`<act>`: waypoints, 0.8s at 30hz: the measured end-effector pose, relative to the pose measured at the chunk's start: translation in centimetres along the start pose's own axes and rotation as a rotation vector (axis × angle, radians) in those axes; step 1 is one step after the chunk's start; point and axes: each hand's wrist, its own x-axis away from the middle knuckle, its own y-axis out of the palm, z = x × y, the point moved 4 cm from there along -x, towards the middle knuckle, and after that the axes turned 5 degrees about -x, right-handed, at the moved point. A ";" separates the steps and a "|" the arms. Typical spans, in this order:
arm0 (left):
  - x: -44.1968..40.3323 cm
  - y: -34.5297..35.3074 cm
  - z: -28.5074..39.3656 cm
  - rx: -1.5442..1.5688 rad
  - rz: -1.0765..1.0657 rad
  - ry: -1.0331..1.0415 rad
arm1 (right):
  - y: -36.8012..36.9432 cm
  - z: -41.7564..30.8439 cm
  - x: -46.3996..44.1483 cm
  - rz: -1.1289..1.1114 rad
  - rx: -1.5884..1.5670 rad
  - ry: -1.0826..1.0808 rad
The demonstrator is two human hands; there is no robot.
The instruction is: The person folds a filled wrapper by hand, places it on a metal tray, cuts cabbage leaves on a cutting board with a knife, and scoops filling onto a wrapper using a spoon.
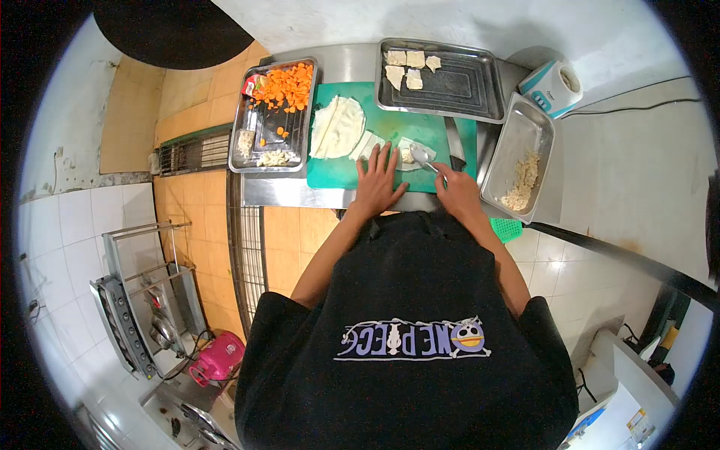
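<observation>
My left hand [379, 180] lies with fingers spread on the green cutting board [337, 176], its fingertips at the edge of a small cut dough piece [367, 144]. In my right hand [457, 189] is a metal spoon [420, 154], its bowl over another flat piece of dough [407, 161] that carries a little pale filling. A large round dough sheet [341, 127] lies left of these, partly cut into strips. Beyond my right hand, a knife [454, 139] rests on the board, dark handle toward me.
A metal tray [311, 112] at left holds chopped carrots and pale pieces. Several folded dough pieces [415, 58] lie in the back tray [469, 82]. At right stand a deep pan [546, 142] with crumbly filling [525, 180] and a tissue pack [551, 88].
</observation>
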 end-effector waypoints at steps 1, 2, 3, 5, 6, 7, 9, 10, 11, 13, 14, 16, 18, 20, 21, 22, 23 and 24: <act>0.1 0.1 0.0 -0.019 -0.004 0.003 | 0.2 0.0 -0.3 -0.018 0.018 -0.005; 0.2 0.2 0.0 -0.019 -0.005 0.002 | 0.4 0.0 -0.6 -0.019 0.018 -0.005; 0.3 0.2 0.0 -0.026 0.007 0.009 | 0.6 0.0 -0.9 -0.042 0.020 -0.010; 0.4 0.3 0.0 -0.032 0.023 0.011 | 0.6 -0.1 -1.1 -0.066 0.024 -0.019; 0.5 0.2 0.0 -0.029 0.022 0.012 | 0.5 -0.2 -1.3 -0.075 0.037 -0.019; 0.5 0.1 0.0 -0.026 0.023 0.012 | 0.5 -0.2 -1.4 -0.085 0.051 -0.022; 0.6 0.1 -0.2 -0.017 0.034 0.007 | 0.5 -0.3 -1.8 -0.066 0.050 -0.021; 0.7 0.0 -0.1 -0.007 0.043 0.014 | 0.5 -0.1 -1.9 -0.042 0.048 -0.011; 0.7 0.1 -0.1 -0.006 0.043 0.010 | 0.5 0.1 -2.0 -0.044 0.049 -0.013; 0.7 0.2 -0.1 -0.015 0.028 0.009 | 0.5 0.4 -2.3 -0.080 0.065 -0.018; 0.6 0.1 0.0 -0.016 0.029 0.010 | 0.5 0.5 -2.4 -0.079 0.065 -0.018; 0.6 0.2 -0.1 -0.014 0.028 0.005 | 0.3 0.2 -2.7 -0.046 0.030 -0.053; 0.6 0.2 -0.1 -0.016 0.026 0.001 | 0.0 0.1 -2.9 -0.051 -0.029 -0.025; 0.7 0.2 -0.1 -0.016 0.021 -0.001 | -0.2 -0.1 -2.9 -0.057 -0.089 0.007; 0.7 0.4 -0.1 -0.035 0.012 -0.002 | -0.1 -0.1 -2.8 -0.046 -0.076 -0.003; 0.7 0.5 -0.2 -0.054 0.002 -0.002 | 0.0 -0.2 -2.8 -0.035 -0.063 -0.011; 0.7 0.5 -0.2 -0.054 0.001 0.002 | 0.1 -0.2 -2.6 -0.033 -0.064 -0.008; 0.7 0.5 -0.1 -0.050 0.015 0.006 | 0.0 -0.7 -2.3 -0.059 -0.008 -0.038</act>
